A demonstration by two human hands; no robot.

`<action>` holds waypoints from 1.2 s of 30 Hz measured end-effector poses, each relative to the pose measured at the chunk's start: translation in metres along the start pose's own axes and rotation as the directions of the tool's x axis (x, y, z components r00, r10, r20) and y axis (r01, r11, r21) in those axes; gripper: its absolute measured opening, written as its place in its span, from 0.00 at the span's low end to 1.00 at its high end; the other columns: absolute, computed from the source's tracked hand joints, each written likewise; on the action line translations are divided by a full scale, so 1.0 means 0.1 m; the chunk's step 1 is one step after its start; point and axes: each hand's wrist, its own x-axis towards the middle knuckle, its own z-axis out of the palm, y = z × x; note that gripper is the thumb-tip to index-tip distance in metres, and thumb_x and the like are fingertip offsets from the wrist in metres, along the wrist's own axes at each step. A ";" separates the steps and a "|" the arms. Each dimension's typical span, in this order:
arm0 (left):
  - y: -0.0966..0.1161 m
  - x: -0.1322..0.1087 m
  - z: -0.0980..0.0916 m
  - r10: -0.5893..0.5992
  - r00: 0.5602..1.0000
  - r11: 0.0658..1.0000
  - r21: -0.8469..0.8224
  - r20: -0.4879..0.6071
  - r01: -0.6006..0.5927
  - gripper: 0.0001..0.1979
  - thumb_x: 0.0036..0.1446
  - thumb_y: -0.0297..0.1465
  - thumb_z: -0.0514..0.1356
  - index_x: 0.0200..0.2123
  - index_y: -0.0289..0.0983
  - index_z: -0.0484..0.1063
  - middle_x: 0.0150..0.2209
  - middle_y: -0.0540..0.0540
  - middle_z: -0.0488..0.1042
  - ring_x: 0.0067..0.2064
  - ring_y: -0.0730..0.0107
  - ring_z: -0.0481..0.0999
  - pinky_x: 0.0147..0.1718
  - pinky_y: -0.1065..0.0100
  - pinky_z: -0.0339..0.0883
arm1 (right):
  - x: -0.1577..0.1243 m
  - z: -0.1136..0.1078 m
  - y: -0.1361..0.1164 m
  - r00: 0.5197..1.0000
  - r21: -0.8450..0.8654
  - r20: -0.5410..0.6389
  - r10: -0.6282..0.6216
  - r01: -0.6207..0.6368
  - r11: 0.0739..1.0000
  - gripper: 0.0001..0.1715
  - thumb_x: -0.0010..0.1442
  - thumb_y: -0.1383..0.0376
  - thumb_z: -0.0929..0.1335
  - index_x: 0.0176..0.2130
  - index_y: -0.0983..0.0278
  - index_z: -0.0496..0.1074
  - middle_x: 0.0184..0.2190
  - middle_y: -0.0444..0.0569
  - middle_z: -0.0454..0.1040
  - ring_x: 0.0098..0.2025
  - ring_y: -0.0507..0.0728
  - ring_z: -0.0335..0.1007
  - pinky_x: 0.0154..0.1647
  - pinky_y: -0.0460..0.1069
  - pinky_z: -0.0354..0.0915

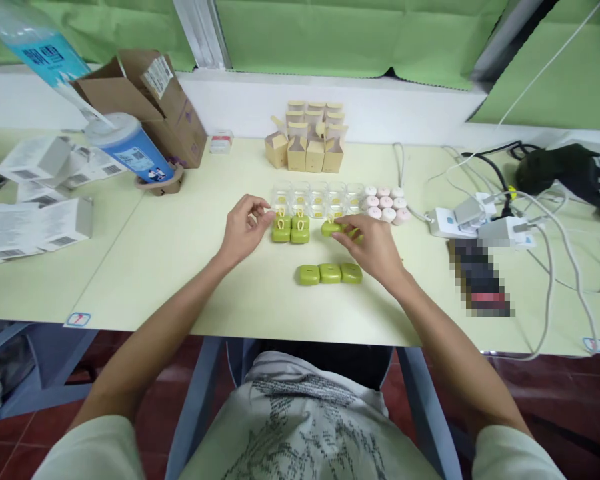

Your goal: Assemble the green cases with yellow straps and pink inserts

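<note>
The left hand (245, 227) is near the middle of the tabletop (180, 267), thumb and forefinger pinched together on a small pale piece (268, 212). Just beside it stand two green cases (291, 231), square with rounded corners, smooth plastic, each with a yellow loop on top. The right hand (375, 250) has its fingertips closed on the single green case (331, 228). Toward the near edge lies a row of three closed cases (330, 273), touching each other. Behind the hands are clear plastic cups (317, 195) and round pink pieces (386, 204), then small cardboard boxes (307, 140) near the far edge. The surface left of the left hand is bare and wide. Toward the right edge a power strip (450, 223) and loose cables (555, 253) take the room.
</note>
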 end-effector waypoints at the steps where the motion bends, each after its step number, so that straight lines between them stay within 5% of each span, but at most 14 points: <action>1: -0.12 0.01 -0.02 -0.005 0.999 1.000 0.014 0.036 0.004 0.24 0.67 0.55 0.67 0.44 0.39 0.76 0.40 0.45 0.74 0.39 0.67 0.74 0.32 0.68 0.68 | 0.06 0.05 0.05 1.000 -0.042 0.021 0.005 -0.004 0.999 0.14 0.70 0.63 0.76 0.53 0.64 0.86 0.44 0.57 0.87 0.41 0.65 0.83 0.48 0.63 0.81; 4: -0.31 -0.05 -0.02 0.013 0.990 0.999 0.033 0.139 -0.017 0.23 0.68 0.54 0.66 0.48 0.39 0.76 0.46 0.43 0.73 0.42 0.65 0.75 0.34 0.67 0.70 | 0.16 0.21 0.15 0.998 -0.087 0.059 0.006 -0.001 0.996 0.14 0.71 0.66 0.73 0.54 0.64 0.85 0.50 0.60 0.84 0.43 0.64 0.82 0.50 0.62 0.81; 11: -0.36 -0.17 0.04 0.035 0.963 0.994 0.093 0.266 -0.062 0.36 0.59 0.61 0.73 0.56 0.40 0.75 0.55 0.41 0.71 0.48 0.62 0.77 0.46 0.61 0.75 | 0.21 0.33 0.21 0.998 -0.118 0.069 0.007 0.002 0.993 0.15 0.73 0.67 0.70 0.55 0.65 0.83 0.54 0.61 0.79 0.42 0.63 0.82 0.52 0.62 0.81; 23: -0.39 -0.16 0.08 0.102 0.959 0.989 0.074 0.266 -0.126 0.30 0.63 0.54 0.74 0.54 0.39 0.73 0.51 0.43 0.73 0.45 0.65 0.76 0.46 0.62 0.73 | 0.23 0.41 0.15 0.999 -0.069 0.040 -0.014 0.017 0.997 0.12 0.70 0.69 0.68 0.50 0.62 0.79 0.54 0.58 0.79 0.43 0.61 0.83 0.51 0.61 0.81; 26: -0.39 -0.15 0.07 0.078 0.970 0.990 0.096 0.232 -0.103 0.37 0.60 0.59 0.74 0.59 0.40 0.71 0.51 0.43 0.73 0.45 0.64 0.76 0.44 0.61 0.73 | 0.19 0.22 0.05 0.999 -0.055 -0.015 -0.037 0.036 0.998 0.10 0.70 0.66 0.69 0.48 0.62 0.80 0.53 0.59 0.81 0.42 0.62 0.83 0.49 0.60 0.81; 30: -0.19 -0.23 0.01 0.132 0.981 0.981 0.123 0.146 -0.150 0.34 0.64 0.61 0.70 0.58 0.41 0.72 0.50 0.41 0.75 0.47 0.58 0.77 0.43 0.59 0.74 | -0.13 -0.43 -0.04 0.970 -0.191 -0.242 0.031 -0.079 0.978 0.07 0.71 0.61 0.71 0.42 0.59 0.82 0.43 0.54 0.86 0.40 0.62 0.83 0.41 0.57 0.77; 33: 0.14 -0.40 0.02 0.204 0.920 0.964 0.096 0.334 -0.248 0.27 0.72 0.56 0.65 0.58 0.42 0.75 0.54 0.39 0.78 0.54 0.53 0.79 0.51 0.55 0.77 | -0.48 -0.82 0.10 0.926 -0.419 -0.284 0.250 -0.354 0.836 0.06 0.66 0.59 0.75 0.38 0.58 0.81 0.33 0.50 0.84 0.32 0.63 0.80 0.39 0.59 0.70; 36: 0.47 -0.59 0.10 0.221 0.806 0.937 0.109 0.549 -0.331 0.34 0.71 0.57 0.66 0.69 0.42 0.72 0.66 0.34 0.76 0.67 0.43 0.75 0.62 0.48 0.76 | -0.72 -0.85 0.38 0.918 -0.453 -0.149 0.368 -0.394 0.800 0.12 0.64 0.53 0.78 0.42 0.58 0.82 0.38 0.51 0.85 0.32 0.63 0.79 0.37 0.57 0.68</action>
